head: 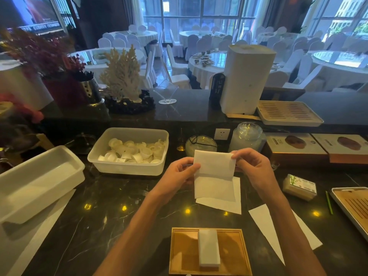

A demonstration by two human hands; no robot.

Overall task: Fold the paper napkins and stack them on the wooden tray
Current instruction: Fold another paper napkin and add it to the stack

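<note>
Napkin (214, 176) hangs between left hand (182, 174) and right hand (253, 166), both pinching its upper corners, raised for folding above the table (99, 226).

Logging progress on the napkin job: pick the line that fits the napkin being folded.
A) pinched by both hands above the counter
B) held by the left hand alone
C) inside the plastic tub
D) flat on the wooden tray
A: the left hand and right hand each pinch a side of the napkin, raised over the counter; the wooden tray holds only a folded stack.
</note>
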